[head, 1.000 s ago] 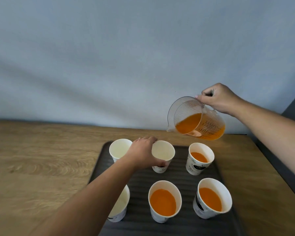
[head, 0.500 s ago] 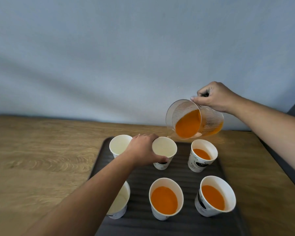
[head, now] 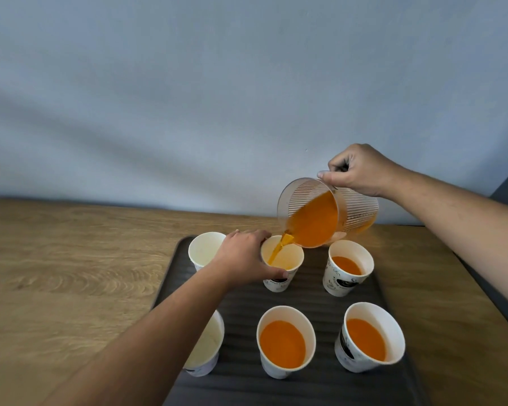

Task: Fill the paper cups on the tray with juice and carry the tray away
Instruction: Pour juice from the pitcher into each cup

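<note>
Right hand (head: 359, 171): fingers clamped on tilted jug (head: 329, 213) (pouring).
Left hand (head: 244, 259): fingers gripping middle back cup (head: 285, 263).
Tray (head: 314, 291): near desk (head: 71, 273) right edge.

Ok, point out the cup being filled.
The back-row middle cup, steadied by the left hand: the jug's juice stream enters it alone.

The left hand (head: 244, 260) reaches forward on a bare, outstretched forearm, palm down, fingers and thumb curled around something in a steadying grip. The right hand (head: 357, 171) is raised higher, fist closed with the thumb pressed on top, wrist rolled inward, forearm coming in from the right
</note>
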{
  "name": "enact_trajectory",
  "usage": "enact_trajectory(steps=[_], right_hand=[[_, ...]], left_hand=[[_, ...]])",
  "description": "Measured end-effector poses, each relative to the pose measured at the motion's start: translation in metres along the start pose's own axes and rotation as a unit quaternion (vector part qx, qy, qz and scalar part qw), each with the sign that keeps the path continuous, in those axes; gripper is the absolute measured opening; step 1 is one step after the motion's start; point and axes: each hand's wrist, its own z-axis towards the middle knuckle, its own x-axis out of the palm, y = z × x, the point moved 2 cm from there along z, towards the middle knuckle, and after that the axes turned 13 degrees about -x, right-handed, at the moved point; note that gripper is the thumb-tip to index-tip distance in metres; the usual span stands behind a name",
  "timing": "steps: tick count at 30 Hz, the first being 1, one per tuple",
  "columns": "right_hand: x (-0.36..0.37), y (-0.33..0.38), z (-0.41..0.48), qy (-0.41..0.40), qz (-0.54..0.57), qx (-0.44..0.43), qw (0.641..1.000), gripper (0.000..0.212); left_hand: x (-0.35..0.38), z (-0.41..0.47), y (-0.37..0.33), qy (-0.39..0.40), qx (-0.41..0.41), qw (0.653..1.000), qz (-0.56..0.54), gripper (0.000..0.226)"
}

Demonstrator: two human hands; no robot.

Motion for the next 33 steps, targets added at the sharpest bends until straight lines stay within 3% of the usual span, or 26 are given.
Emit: enact_trajectory(steps=[33], right_hand=[[-0.0103,0.0026,-0.0037,0.000,-0.027,0.001,1.000,0.049]], left_hand=[[-0.0032,-0.0040,0.0006,-0.006,0.010,1.000,0.012,0.078]])
